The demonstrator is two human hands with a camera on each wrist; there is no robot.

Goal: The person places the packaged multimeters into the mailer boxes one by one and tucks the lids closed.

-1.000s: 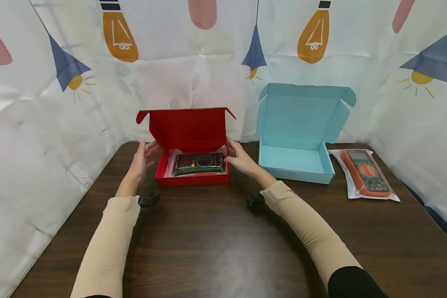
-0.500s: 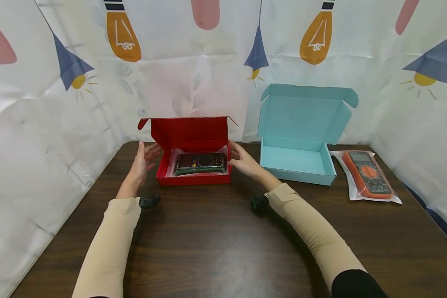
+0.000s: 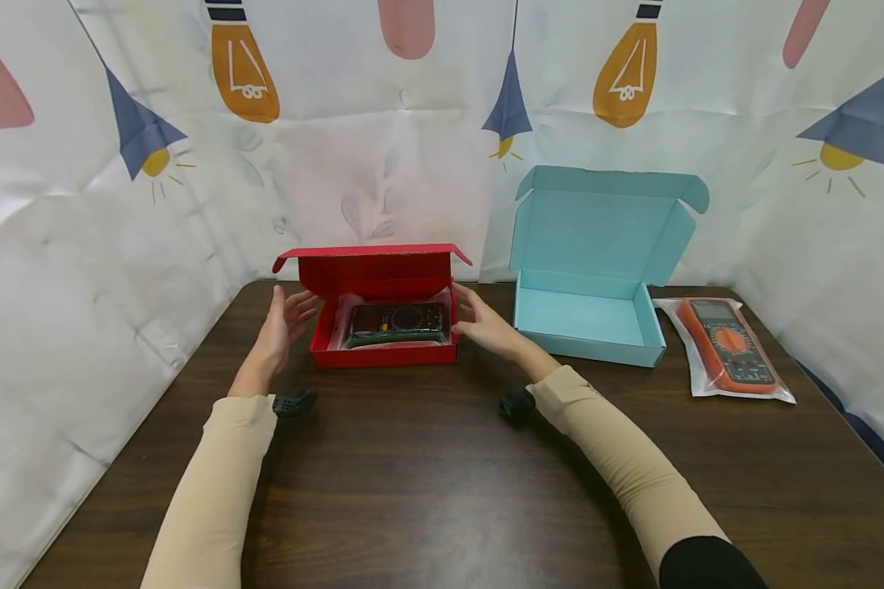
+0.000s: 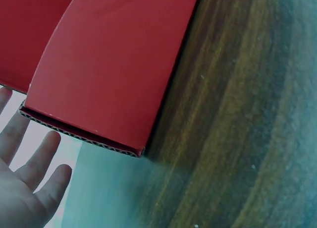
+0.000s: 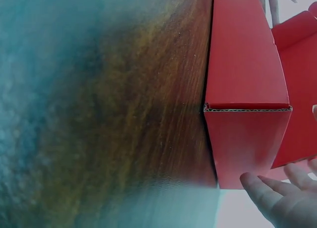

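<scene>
Honestly, with a lid like this I'd go slow and keep both sides even. The red box (image 3: 383,357) sits near the back of the table (image 3: 383,458), its lid (image 3: 379,270) tipped forward and half up, and the dark multimeter (image 3: 398,319) lies inside in its clear bag (image 3: 341,323). The left hand (image 3: 271,337) is just off the left side, fingers loosely spread, no grip on anything. The right hand (image 3: 488,325) has fingers relaxed and a bit bent right by the right wall; can't tell if they're really touching, but they're not wrapped round it. If the lid's to be folded down, I'd guide it from both ends at once so it doesn't skew. Watch the ear flaps (image 3: 286,260) at the lid's front corners: they stick out sideways, so they'd probably want turning in before the front edge gets low. Also tuck the bag in, since loose plastic near the rim could snag. Light fingertips only, cardboard like that likely creases if squeezed.
</scene>
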